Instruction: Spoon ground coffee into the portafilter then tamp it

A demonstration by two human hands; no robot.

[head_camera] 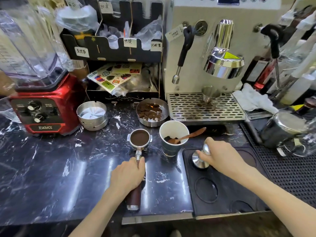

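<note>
Your portafilter point(139, 138) lies flat on the dark marble counter point(51, 168), basket up and filled near the rim with ground coffee point(139, 137), its surface fairly level. Your left hand point(127, 175) is wrapped closed around the brown handle just behind the basket. Keep that grip firm so the basket does not tip when pressure comes.

To the right of the portafilter, your right hand point(220, 155) has its fingers curled around the neck of the steel tamper point(201, 159), whose base sits on the black tamping mat point(222, 185). The spooning looks finished, so tamping is the step in hand. Lift the tamper straight up, carry it left past the cup, and set its base square into the basket before pressing. Push down vertically with an even load; a tilted base would likely leave the bed sloped.

Between the portafilter and the tamper stands a paper cup point(173, 135) holding a small remnant of grounds and the wooden spoon point(189, 135), whose handle leans out over the rim toward the tamper side. Mind it as you cross.

Behind the portafilter, a round metal dish point(152, 111) holds clumped grounds; to the dish's left a second metal dish point(92, 113) looks empty.
</note>
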